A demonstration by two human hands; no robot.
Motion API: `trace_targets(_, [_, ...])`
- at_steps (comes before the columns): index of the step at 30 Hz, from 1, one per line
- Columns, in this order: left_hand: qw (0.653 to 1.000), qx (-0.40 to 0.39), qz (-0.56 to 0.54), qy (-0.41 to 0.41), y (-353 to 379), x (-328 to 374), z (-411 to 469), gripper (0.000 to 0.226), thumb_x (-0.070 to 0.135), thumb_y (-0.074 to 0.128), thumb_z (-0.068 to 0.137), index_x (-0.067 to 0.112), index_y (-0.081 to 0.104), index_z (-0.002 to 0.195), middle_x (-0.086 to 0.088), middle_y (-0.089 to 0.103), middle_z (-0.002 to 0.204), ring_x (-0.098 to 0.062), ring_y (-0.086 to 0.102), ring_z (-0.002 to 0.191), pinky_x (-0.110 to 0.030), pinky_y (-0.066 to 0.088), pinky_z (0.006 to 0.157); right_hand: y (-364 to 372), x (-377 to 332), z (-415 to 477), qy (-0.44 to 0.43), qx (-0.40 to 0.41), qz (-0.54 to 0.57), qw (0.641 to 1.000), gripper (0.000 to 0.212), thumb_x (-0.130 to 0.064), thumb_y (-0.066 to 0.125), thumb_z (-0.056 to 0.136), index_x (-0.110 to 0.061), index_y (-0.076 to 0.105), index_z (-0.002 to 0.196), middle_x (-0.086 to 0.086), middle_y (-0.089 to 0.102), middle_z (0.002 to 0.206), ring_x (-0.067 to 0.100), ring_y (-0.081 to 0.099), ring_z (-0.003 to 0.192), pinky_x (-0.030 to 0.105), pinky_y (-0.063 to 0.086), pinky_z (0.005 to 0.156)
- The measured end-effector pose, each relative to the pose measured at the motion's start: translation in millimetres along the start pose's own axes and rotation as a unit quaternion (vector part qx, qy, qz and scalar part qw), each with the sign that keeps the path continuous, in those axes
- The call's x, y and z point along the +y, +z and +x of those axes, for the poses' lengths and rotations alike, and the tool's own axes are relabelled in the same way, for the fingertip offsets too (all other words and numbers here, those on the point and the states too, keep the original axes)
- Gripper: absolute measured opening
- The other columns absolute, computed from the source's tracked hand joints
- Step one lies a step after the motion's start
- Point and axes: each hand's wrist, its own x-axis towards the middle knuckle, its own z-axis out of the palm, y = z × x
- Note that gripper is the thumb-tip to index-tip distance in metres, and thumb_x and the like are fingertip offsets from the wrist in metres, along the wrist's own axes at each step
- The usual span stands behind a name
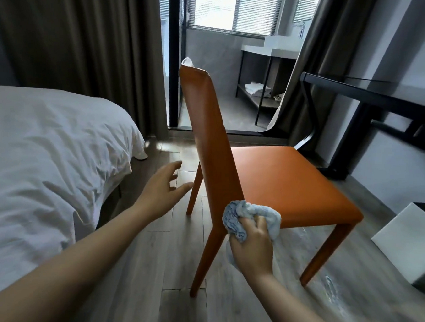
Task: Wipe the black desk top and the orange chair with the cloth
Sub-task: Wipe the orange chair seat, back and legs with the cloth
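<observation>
- Because my left hand is off the orange chair, nothing steadies it. A firm push with the cloth could slide it across the wooden floor towards the black desk at the right edge of the frame, or rock it on its thin legs.
- Since the cloth is bunched into a wad, only a small patch would meet the seat. I judge that strokes could leave unwiped strips, above all along the tall backrest.
- Loose folds hang below my palm, and they could catch on the seat corner or drag over the floor and pick up dirt.
- Pale streaks show on the floor under the chair at the lower right. I cannot tell whether they are wet, but a damp floor would let the chair legs skid more easily.
- My right hand, low in the centre of the frame, has its fingers curled tight round the light blue cloth. The wad appears to press on the rear corner of the seat, just where it joins the backrest.
- My left hand, at centre left, has fingers spread and holds nothing. It hangs in the air near the backrest and touches neither the chair nor the white bed beside it.
- From here the desk lies well apart from the cloth.
</observation>
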Motion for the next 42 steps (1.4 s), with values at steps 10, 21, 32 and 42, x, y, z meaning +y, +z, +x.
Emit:
trace_targets(10, [0.982,-0.159,-0.094,-0.041,22,-25,-54,0.087,0.078,0.059,0.067,0.042,0.036,0.142,0.013,0.039,0.148,-0.014,0.045,0.132,-0.042,0.043,0.107,-42,-42,-6,-0.065,-0.101,0.259,0.959,0.034,-0.026,0.07,0.088,-0.022,0.059,0.12,-0.012,0.064,0.117,0.003,0.061,0.109,0.024,0.054,0.087])
trace_targets(21, [0.932,-0.202,-0.29,-0.08,-4,-12,-57,0.048,0.039,0.068,0.082,0.025,0.055,0.125,0.0,0.068,0.116,-0.018,0.067,0.106,-0.04,0.057,0.087,-50,-78,8,-0.024,-0.22,0.363,0.905,0.032,-0.018,0.069,0.087,-0.029,0.058,0.115,-0.014,0.067,0.109,0.008,0.065,0.102,0.025,0.055,0.081])
trace_targets(32, [0.979,0.049,-0.196,-0.018,-33,-20,-29,0.026,0.034,0.062,0.075,0.029,0.058,0.101,0.009,0.066,0.091,0.01,0.062,0.078,-0.009,0.044,0.067,-63,-90,57,-0.034,-0.075,0.25,0.965,0.049,-0.038,0.07,0.084,-0.025,0.057,0.13,-0.015,0.061,0.114,-0.005,0.058,0.101,0.021,0.055,0.083])
trace_targets(42, [0.963,0.255,-0.079,0.024,-71,21,37,0.026,0.035,0.05,0.079,0.014,0.049,0.096,0.013,0.049,0.081,0.002,0.047,0.072,-0.005,0.034,0.06,-48,-119,143,-0.148,0.092,0.191,0.966,0.028,-0.037,0.047,0.099,-0.016,0.06,0.113,-0.005,0.058,0.103,0.007,0.054,0.091,0.028,0.048,0.079])
